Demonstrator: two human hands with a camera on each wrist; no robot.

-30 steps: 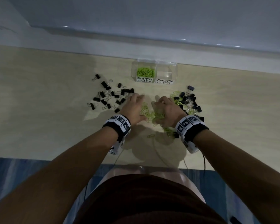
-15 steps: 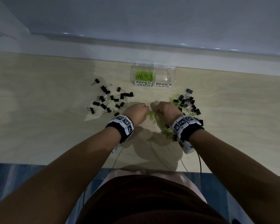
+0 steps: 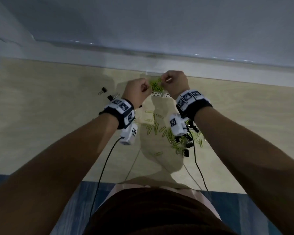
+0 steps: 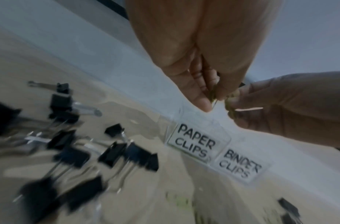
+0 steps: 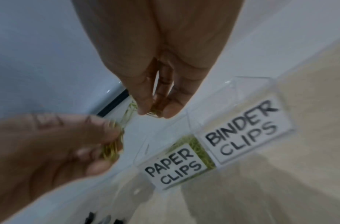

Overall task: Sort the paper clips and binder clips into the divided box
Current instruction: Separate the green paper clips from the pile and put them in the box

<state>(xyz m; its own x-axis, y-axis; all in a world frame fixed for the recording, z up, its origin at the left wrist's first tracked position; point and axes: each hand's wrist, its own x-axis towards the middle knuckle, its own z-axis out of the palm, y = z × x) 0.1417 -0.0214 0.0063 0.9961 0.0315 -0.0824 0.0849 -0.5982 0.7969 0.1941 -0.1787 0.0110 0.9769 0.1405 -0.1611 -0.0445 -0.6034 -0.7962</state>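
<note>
Both hands hover side by side over the clear divided box (image 3: pixel 157 95) at the back of the table. My left hand (image 3: pixel 147 88) grips a bunch of green paper clips (image 5: pixel 111 148) in its curled fingers. My right hand (image 3: pixel 165 80) pinches a few paper clips (image 5: pixel 155 112) at its fingertips (image 5: pixel 144 109). Below them, the compartment labelled PAPER CLIPS (image 5: pixel 173 168) holds a heap of green clips (image 3: pixel 155 85). The BINDER CLIPS compartment (image 5: pixel 242 133) lies just right of it.
Loose green paper clips (image 3: pixel 156 126) lie scattered on the wooden table between my wrists. A mixed heap of black binder clips and paper clips (image 3: pixel 185 141) sits under my right wrist. More black binder clips (image 4: pixel 127 153) lie left of the box. A white wall ledge runs behind it.
Both hands closed on paper clips in the pile on the table, lifted, and moved forward to above the box's paper clip compartment.
</note>
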